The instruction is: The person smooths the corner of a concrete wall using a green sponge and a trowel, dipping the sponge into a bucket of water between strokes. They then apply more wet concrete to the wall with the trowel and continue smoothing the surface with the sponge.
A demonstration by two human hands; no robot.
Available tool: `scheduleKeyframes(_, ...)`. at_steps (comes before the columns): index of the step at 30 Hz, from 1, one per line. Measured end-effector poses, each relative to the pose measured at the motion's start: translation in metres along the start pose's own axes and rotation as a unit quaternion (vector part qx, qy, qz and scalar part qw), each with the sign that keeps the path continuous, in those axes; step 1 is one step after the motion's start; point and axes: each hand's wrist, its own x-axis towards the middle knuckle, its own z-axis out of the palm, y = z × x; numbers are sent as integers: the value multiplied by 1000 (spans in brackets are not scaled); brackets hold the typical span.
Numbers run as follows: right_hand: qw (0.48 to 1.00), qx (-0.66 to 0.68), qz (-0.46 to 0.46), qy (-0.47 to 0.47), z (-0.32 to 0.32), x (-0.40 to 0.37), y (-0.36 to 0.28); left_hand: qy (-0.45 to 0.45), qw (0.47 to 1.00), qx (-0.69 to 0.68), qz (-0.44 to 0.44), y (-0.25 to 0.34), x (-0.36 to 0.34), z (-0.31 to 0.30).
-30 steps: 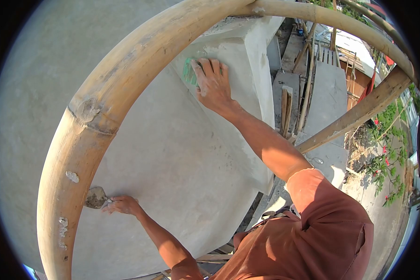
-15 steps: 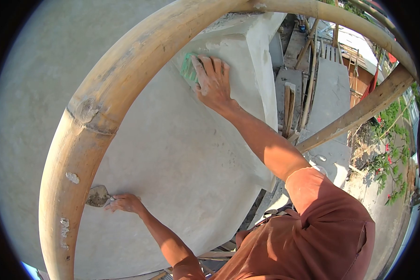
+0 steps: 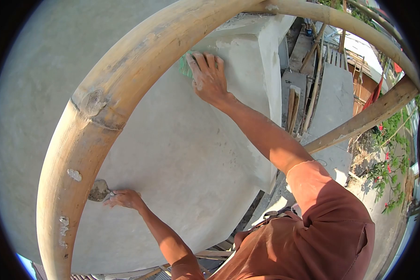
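Note:
My right hand (image 3: 210, 77) is closed over a green plastic float (image 3: 185, 66), pressed to the grey plastered wall (image 3: 182, 158) near its upper corner. The bamboo pole crosses close beside the float, and my fingers cover much of it. Lower left, my left hand (image 3: 125, 199) grips a pointed trowel (image 3: 98, 191) by its handle end. Grey mortar coats the trowel's blade, whose far edge passes behind the bamboo pole. Grey residue marks the fingers of both hands.
A thick bamboo pole (image 3: 81, 140) curves across the front of the wall. Another pole (image 3: 364, 116) slants in at right. Beyond the wall's white edge (image 3: 271, 70) lie boards and timber (image 3: 293, 109) far below, with flowering plants (image 3: 392, 175) at right.
My right hand and the float have shifted slightly left, nearer the bamboo pole. The view has tilted a little; my left hand still holds the trowel in nearly the same spot.

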Motion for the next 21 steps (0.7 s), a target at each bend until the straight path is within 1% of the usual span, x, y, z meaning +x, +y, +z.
scheduleKeyframes(1, 1000, 0, -2, 1, 5, 6, 3, 1, 1000, -1, -2, -2, -1, 3)
scheduleKeyframes(3, 996, -69, -54, 29, 14, 17, 7, 7, 1000, -4, 6, -10, 2, 7)
scheduleKeyframes(4, 996, -69, -52, 30, 17, 15, 7, 7, 1000, -4, 8, -15, 4, 8)
scheduleKeyframes(6, 993, -87, -84, 6, 23, 12, 10, 3, 998, 54, 29, -15, 7, 10)
scheduleKeyframes(7, 993, -88, -83, 7, 27, 8, 9, 2, 998, 54, 30, -12, 6, 10)
scheduleKeyframes(9, 993, -83, -68, -38, 30, -1, 3, 7, 1000, -23, 2, -9, 3, 7)
scheduleKeyframes(10, 994, -82, -67, -38, 28, -3, 2, 8, 1000, -22, 3, -14, 3, 9)
scheduleKeyframes(12, 997, -8, -16, -70, 20, 0, 0, 10, 999, 30, 32, -20, 7, 11)
scheduleKeyframes(13, 998, -8, -15, -69, 15, 7, -1, 12, 999, 29, 33, -18, 8, 10)
scheduleKeyframes(15, 999, -19, -19, 38, 7, 19, 4, 18, 1000, -4, 20, -13, 4, 9)
scheduleKeyframes(16, 999, -20, -18, 38, 9, 19, 5, 17, 1000, -4, 22, -15, 5, 11)
scheduleKeyframes(18, 998, -32, -52, 13, 20, 20, 9, 25, 999, 27, 34, -21, 6, 16)
scheduleKeyframes(19, 998, -33, -52, 14, 27, 14, 9, 25, 999, 25, 34, -16, 6, 14)
scheduleKeyframes(21, 996, -15, -23, -90, 30, -1, 0, 13, 1000, -11, 12, -12, 4, 8)
